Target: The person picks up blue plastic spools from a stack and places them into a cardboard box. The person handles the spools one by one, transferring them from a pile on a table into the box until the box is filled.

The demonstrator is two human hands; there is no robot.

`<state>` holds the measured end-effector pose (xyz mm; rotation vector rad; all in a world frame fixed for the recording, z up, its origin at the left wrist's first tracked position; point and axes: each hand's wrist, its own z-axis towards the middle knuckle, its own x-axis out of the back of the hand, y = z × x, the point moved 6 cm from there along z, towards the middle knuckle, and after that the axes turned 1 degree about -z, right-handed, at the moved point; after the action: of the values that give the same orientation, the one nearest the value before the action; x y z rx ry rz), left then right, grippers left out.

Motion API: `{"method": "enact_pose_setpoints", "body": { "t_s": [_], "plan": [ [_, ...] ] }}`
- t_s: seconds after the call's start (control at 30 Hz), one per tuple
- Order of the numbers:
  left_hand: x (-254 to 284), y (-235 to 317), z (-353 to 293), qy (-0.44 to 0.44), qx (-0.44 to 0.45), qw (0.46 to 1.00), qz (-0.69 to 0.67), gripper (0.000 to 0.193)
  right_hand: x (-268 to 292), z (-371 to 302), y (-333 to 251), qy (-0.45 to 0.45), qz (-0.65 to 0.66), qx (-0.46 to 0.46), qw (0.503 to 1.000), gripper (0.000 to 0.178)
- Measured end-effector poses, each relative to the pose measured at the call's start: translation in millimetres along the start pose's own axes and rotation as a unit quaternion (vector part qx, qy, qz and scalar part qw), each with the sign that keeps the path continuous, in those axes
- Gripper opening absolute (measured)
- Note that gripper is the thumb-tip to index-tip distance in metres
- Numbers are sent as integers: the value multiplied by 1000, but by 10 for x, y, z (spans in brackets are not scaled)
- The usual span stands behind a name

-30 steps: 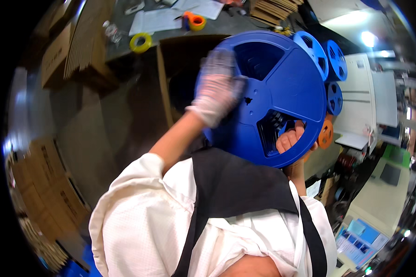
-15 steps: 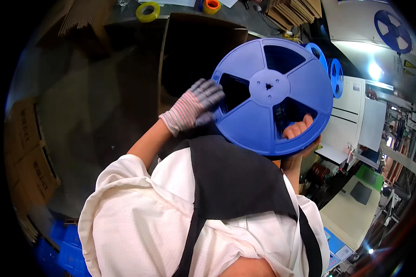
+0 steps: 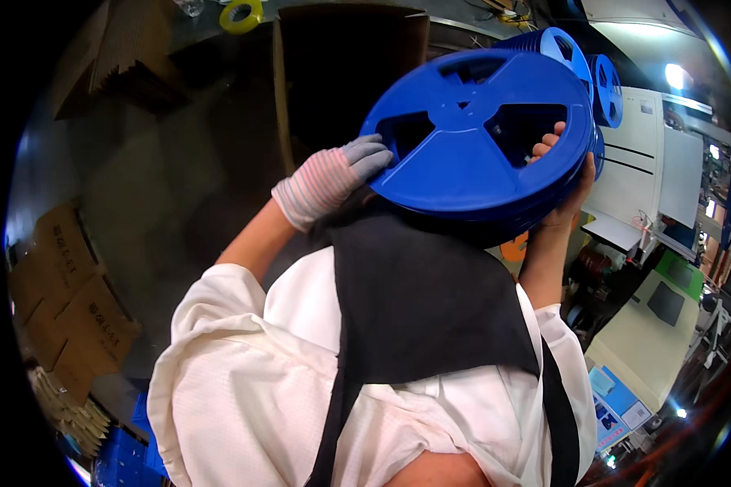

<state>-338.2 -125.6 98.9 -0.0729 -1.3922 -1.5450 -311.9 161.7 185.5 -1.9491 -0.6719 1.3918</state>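
Observation:
A large blue plastic reel (image 3: pixel 455 174) with cut-out windows is held up in front of my chest, its face tilted. More blue rims show beneath its edge, so it seems to be a stack; how many I cannot tell. My right hand (image 3: pixel 573 191), bare, is closed around the right edge, with fingertips coming through a window. On the left rim rests my left hand (image 3: pixel 329 178), in a striped grey and pink glove, its fingers bent over the edge. The thumb of that hand is hidden.
Behind the reel stands an open cardboard box (image 3: pixel 280 97). Yellow tape (image 3: pixel 241 16) lies on the bench, near folded cardboard (image 3: pixel 130 61). More blue reels (image 3: pixel 568 53) stand at the back right, by a white cabinet (image 3: pixel 632 134). Flattened cartons (image 3: pixel 65 284) and blue crates (image 3: pixel 122 458) are at left.
The reel has tilted from nearly face-on, and more rims show under it. My left hand's fingers have bent onto the rim. My right hand has moved up and to the right.

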Motion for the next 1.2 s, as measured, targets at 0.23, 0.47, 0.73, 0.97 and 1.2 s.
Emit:
{"method": "enact_pose_setpoints", "body": {
  "t_s": [0.23, 0.47, 0.73, 0.97, 1.2],
  "plan": [
    [391, -151, -466, 278, 288, 674, -621, 25, 232, -30, 134, -27, 118, -93, 988, 39],
    [393, -138, -671, 276, 315, 574, -704, 39, 541, -195, 252, 43, 98, -65, 992, 37],
    [322, -138, -500, 233, 301, 563, -734, 38, 620, -252, 392, 116, -36, -66, 990, 68],
    [232, -177, -498, 166, 292, 558, -759, 34, 456, -296, 392, 46, -53, -39, 997, 74],
    [508, -421, -307, 178, 297, 600, -721, 40, 366, -327, 373, -2, -52, -37, 998, 73]
  ]
}}
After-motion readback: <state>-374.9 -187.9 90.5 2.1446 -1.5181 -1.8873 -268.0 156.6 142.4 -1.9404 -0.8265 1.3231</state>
